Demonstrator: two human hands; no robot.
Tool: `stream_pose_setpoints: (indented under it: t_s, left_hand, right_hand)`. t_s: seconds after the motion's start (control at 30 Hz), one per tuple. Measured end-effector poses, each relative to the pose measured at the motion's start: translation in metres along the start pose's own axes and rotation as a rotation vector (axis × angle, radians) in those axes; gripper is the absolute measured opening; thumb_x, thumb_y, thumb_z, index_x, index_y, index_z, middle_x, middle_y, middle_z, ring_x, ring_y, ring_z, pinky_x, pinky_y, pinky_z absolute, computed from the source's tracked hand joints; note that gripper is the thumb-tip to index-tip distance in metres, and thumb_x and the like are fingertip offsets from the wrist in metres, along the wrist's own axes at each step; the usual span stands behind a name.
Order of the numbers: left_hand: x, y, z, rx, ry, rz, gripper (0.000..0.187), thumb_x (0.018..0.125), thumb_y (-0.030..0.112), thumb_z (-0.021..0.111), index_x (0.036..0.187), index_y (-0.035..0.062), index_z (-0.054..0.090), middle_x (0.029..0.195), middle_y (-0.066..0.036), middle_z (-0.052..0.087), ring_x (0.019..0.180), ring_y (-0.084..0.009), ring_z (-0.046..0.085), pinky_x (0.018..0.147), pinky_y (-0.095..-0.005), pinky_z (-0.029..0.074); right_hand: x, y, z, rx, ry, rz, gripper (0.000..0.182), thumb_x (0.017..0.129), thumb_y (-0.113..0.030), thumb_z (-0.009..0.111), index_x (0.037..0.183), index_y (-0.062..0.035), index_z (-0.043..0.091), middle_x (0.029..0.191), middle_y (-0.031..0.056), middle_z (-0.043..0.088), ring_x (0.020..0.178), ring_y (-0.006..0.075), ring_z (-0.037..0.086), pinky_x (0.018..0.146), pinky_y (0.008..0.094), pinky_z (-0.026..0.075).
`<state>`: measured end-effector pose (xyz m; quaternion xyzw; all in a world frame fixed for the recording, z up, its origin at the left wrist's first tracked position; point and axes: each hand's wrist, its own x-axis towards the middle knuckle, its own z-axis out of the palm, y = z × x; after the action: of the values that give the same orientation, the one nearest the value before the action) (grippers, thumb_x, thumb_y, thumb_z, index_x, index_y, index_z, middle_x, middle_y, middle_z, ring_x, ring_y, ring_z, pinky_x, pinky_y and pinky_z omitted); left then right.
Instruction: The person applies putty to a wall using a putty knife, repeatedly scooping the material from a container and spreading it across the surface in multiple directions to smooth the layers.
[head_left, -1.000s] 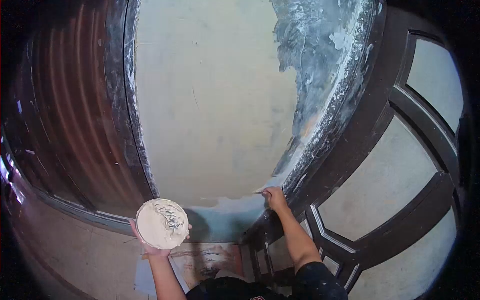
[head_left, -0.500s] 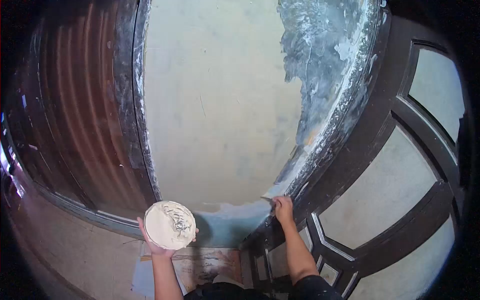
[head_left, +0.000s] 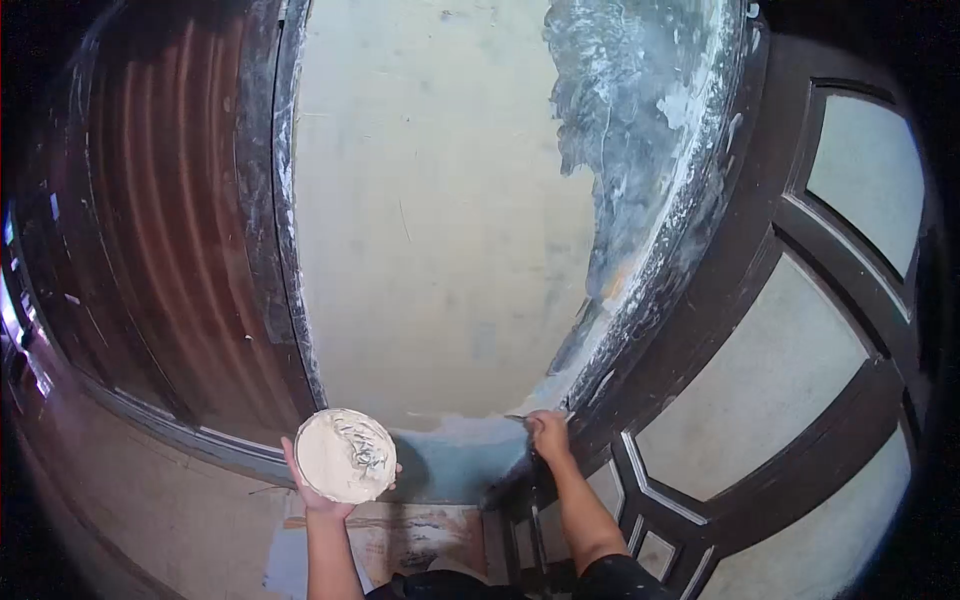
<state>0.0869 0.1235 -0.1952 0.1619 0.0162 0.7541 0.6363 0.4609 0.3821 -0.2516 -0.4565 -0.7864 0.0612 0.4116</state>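
Note:
A round container of cream-coloured paste rests in my left hand, whose fingers wrap its edge from below. The paste is ridged on its right side. My right hand is closed around a small thin tool, probably a putty knife, its tip against the lower right part of the wall panel. The panel is smooth and beige, with a blue-green strip along its bottom and a rough grey-blue patch up its right side.
Dark wooden framing with pale panels stands at the right. On the left is a reddish-brown ribbed surface. Tiled floor lies at the lower left, with a pale sheet and a stained board near my body.
My right hand has moved left and slightly down with the tool, along the panel's lower edge. The view has shifted a little, and my left hand still holds the container.

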Motion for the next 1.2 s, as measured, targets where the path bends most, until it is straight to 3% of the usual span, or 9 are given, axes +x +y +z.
stream_pose_setpoints:
  t_s: [0.07,0.27,0.33,0.43,0.67,0.8,0.93,1.07,1.2]
  left_hand:
    - [0.0,0.001,0.006,0.013,-0.014,0.001,0.114,0.082,0.095,0.036,0.154,0.0063,0.04,0.139,-0.033,0.055,0.11,-0.0605,0.062,0.081,-0.0757,0.056]
    - [-0.005,0.002,0.009,-0.054,-0.002,0.003,0.115,0.082,0.095,0.036,0.155,0.0069,0.038,0.139,-0.035,0.053,0.11,-0.0648,0.06,0.079,-0.0772,0.056]
    - [-0.005,0.004,0.004,-0.08,0.007,0.001,0.115,0.082,0.095,0.036,0.156,0.0071,0.037,0.14,-0.035,0.053,0.11,-0.0657,0.059,0.079,-0.0777,0.055]
    - [-0.006,0.005,0.013,0.088,0.043,0.024,0.108,0.084,0.093,0.038,0.151,0.0089,0.046,0.14,-0.028,0.057,0.113,-0.0558,0.062,0.085,-0.0788,0.053]
    - [-0.009,0.007,0.005,0.122,-0.016,0.023,0.103,0.084,0.092,0.04,0.153,0.0148,0.046,0.146,-0.024,0.054,0.127,-0.0523,0.055,0.094,-0.0868,0.04]
    - [-0.005,0.004,0.005,-0.076,0.124,0.056,0.109,0.083,0.094,0.036,0.154,0.0114,0.041,0.145,-0.029,0.051,0.12,-0.0581,0.058,0.087,-0.0818,0.05]
    - [-0.006,0.003,0.01,0.007,0.104,0.106,0.107,0.085,0.092,0.038,0.154,0.011,0.041,0.148,-0.027,0.05,0.125,-0.0555,0.056,0.093,-0.0831,0.046]
    - [-0.006,0.005,-0.01,0.021,0.106,0.105,0.108,0.084,0.092,0.039,0.154,0.0107,0.041,0.147,-0.028,0.051,0.124,-0.0571,0.055,0.091,-0.0832,0.047]
    - [-0.007,0.008,-0.005,-0.076,0.066,0.044,0.11,0.082,0.094,0.038,0.154,0.0105,0.041,0.147,-0.027,0.051,0.121,-0.0609,0.056,0.084,-0.083,0.05]
  right_hand:
    - [0.014,0.021,0.013,0.05,-0.027,-0.029,0.014,0.086,0.0,0.063,0.094,-0.003,0.075,0.094,0.0184,0.073,0.096,0.0395,0.066,0.092,0.0474,0.05]
    - [0.01,0.004,-0.013,-0.036,0.228,-0.133,0.016,0.085,0.004,0.062,0.09,-0.0017,0.076,0.091,0.0164,0.075,0.088,0.0382,0.07,0.085,0.0459,0.055]
    - [-0.007,0.018,0.007,-0.086,0.089,-0.118,0.011,0.086,-0.001,0.066,0.09,-0.0025,0.076,0.09,0.0163,0.075,0.088,0.0398,0.07,0.086,0.0468,0.055]
    - [0.002,0.021,0.016,-0.051,0.014,-0.116,0.011,0.087,-0.003,0.066,0.09,-0.0021,0.076,0.092,0.0173,0.075,0.09,0.0401,0.07,0.084,0.0464,0.054]
    - [0.007,0.014,-0.01,-0.025,0.135,-0.035,0.01,0.088,-0.006,0.068,0.093,-0.0037,0.075,0.093,0.0132,0.074,0.094,0.0384,0.065,0.094,0.0462,0.048]
    - [-0.007,0.03,0.024,-0.054,-0.005,-0.044,0.009,0.086,-0.005,0.071,0.093,-0.0052,0.075,0.094,0.0133,0.074,0.093,0.0376,0.065,0.092,0.0474,0.048]
    - [0.034,0.005,-0.006,-0.124,0.098,-0.082,0.007,0.085,-0.007,0.074,0.09,-0.0022,0.076,0.094,0.0185,0.075,0.09,0.0399,0.068,0.081,0.0487,0.051]
    - [0.005,0.004,-0.013,-0.078,0.163,0.0,0.012,0.086,-0.001,0.066,0.092,-0.0012,0.077,0.095,0.0191,0.075,0.093,0.0394,0.069,0.084,0.0469,0.053]
    - [-0.006,0.044,0.021,0.003,-0.015,-0.012,0.013,0.087,-0.001,0.063,0.091,-0.0041,0.075,0.095,0.0152,0.074,0.096,0.0397,0.067,0.091,0.0473,0.051]
